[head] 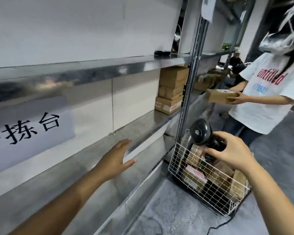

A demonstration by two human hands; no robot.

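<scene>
**Steel shelf** point(143, 131): running along the left, carrying stacked cartons point(171, 89) at the far end.

**Wire basket** point(176, 160): sitting low, just beside the shelf post, holding cardboard parcels point(196, 175).

**Left hand** point(116, 160): hovering over the shelf, fingers straight and spread wide, holding nothing.

**Right hand** point(234, 151): curling round the handle of the barcode scanner.

**Barcode scanner** point(199, 133): hanging above the basket, head tilting toward the shelf. Probably handling as light, rigid, smooth plastic. Gripping best at the handle, keeping fingers off the scan window.
</scene>
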